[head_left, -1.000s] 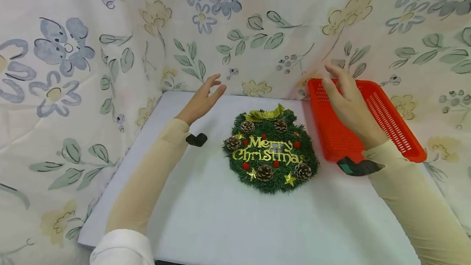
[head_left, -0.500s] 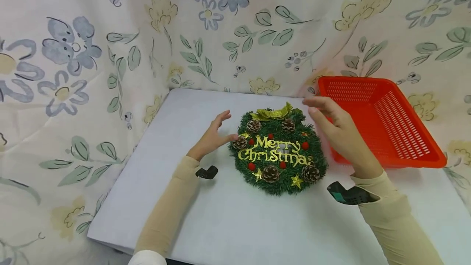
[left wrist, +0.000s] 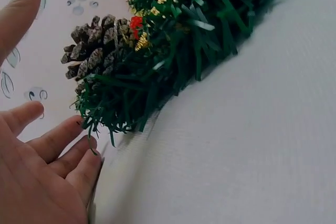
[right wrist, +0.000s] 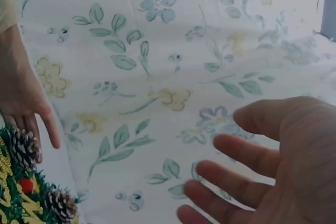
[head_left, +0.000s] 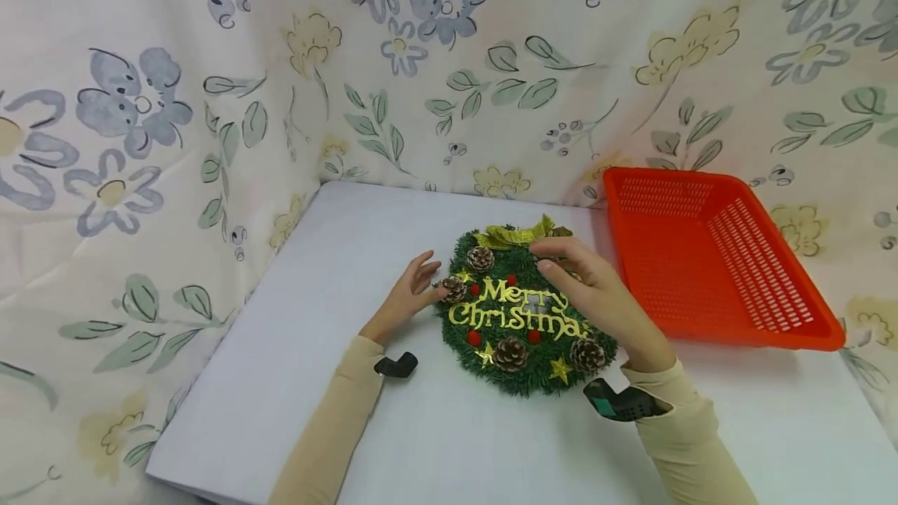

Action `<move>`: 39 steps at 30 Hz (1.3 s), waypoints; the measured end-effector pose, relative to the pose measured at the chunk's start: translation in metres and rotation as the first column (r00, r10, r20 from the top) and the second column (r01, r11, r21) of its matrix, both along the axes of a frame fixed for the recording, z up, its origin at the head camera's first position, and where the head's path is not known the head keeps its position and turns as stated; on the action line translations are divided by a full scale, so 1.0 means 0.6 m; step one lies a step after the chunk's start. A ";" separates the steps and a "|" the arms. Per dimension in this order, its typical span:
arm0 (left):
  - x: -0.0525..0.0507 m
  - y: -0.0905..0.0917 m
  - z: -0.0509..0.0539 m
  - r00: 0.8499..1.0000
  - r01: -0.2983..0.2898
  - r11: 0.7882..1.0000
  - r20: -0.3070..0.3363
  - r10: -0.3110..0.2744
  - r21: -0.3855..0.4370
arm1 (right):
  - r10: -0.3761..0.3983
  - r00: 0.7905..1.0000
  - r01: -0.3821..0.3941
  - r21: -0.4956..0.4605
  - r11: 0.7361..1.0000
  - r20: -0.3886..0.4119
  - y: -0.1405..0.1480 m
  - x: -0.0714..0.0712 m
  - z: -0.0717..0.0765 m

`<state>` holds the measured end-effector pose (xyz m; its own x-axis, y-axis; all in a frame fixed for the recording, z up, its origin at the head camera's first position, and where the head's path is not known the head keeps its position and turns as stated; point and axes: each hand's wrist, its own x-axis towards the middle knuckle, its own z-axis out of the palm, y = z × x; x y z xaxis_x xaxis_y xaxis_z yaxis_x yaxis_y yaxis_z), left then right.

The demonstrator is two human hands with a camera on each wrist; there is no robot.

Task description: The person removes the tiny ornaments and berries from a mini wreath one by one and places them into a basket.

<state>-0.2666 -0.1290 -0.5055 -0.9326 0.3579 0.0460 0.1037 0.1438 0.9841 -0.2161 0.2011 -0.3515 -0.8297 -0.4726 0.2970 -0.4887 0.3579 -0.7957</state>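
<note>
A green Christmas wreath [head_left: 491,341] lies flat on the white table, with pine cones, red berries, gold stars, a gold bow and gold "Merry Christmas" lettering. At its left edge is my left hand [head_left: 403,302], fingers spread and thumb by a pine cone [left wrist: 94,51]. In the left wrist view the fingertips [left wrist: 65,129] reach the outer green tinsel, low near the table. Over the upper right part of the wreath hovers my right hand [head_left: 603,298], its fingers loosely bent and holding nothing. It hides some of the lettering and a pine cone.
A red plastic basket [head_left: 701,333] with slotted sides stands at the right, close to the wreath. Floral cloth [head_left: 449,146] hangs behind and to the left of the white table [head_left: 435,443]. Each wrist bears a small black camera.
Both hands have come down toward the wreath. My left hand has moved right and nearer to its left edge; my right hand has moved left from before the basket to above the wreath.
</note>
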 end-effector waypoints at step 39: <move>0.008 0.013 0.004 0.996 0.086 0.963 0.038 -0.079 -0.256 | 0.180 0.972 -0.225 0.389 0.893 0.150 -0.020 0.011 -0.084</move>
<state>-0.2615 -0.1211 -0.5033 -0.8991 0.4300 -0.0825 0.0998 0.3846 0.9177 -0.2098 0.1891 -0.4020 -0.7192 -0.6937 -0.0389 -0.5045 0.5598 -0.6573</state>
